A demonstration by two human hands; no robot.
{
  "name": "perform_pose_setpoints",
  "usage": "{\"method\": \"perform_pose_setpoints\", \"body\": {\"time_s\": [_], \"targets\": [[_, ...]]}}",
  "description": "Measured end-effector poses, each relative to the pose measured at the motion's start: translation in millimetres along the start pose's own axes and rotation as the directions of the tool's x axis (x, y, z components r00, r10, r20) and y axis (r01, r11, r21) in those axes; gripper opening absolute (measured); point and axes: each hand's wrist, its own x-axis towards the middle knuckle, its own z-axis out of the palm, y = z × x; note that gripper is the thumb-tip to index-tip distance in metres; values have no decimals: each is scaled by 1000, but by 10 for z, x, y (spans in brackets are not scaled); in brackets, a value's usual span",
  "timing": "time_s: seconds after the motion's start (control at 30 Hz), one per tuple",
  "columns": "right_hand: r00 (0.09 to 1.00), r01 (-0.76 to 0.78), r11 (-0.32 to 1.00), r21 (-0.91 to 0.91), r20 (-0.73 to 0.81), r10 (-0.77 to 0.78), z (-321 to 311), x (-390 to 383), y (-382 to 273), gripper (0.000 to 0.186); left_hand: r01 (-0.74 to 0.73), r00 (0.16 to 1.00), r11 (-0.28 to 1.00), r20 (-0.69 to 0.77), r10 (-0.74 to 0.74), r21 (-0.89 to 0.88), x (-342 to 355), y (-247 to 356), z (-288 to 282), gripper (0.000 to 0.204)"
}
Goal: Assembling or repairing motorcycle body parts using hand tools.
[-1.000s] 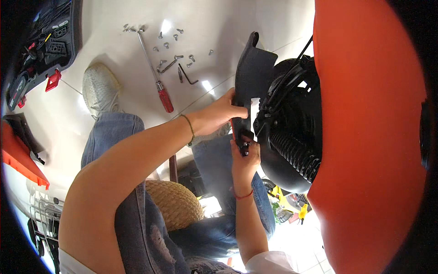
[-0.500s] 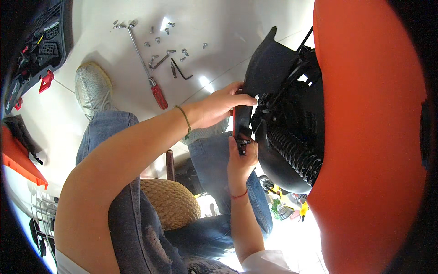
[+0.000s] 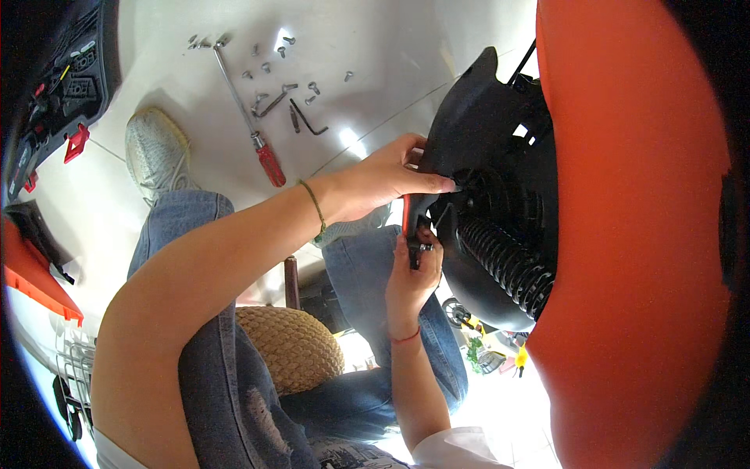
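Note:
A black plastic panel with a narrow orange-red edge stands beside a large orange body panel, part of what looks like a scooter. My left hand grips its near edge, the thumb on the face toward the scooter and the fingers round the other side. My right hand is closed round the panel's lower end, with something small and shiny at its fingers that I cannot make out. Just right of both hands are a black coil spring and a dark, rounded wheel cover.
A red-handled screwdriver lies on the tiled floor near several loose screws and a black hex key. An open tool case is at the far left. A woven stool seat shows between my legs. The orange body panel fills the right.
The black panel has tilted, its upper part swinging right toward the scooter. My left thumb has slid right with it. The right hand keeps its grip low down.

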Motion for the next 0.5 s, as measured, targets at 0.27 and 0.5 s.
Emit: {"method": "perform_pose_setpoints", "body": {"time_s": [0.27, 0.5], "targets": [[994, -90, 994, 58, -49, 93, -6, -125, -68, 15, -6, 998, 994, -54, 11, 107, 23, -1, 163, 71], [963, -203, 964, 170, -143, 228, -91, -375, -128, 18, 5, 999, 997, -54, 0, 81, 85, 73, 174, 71]]}}
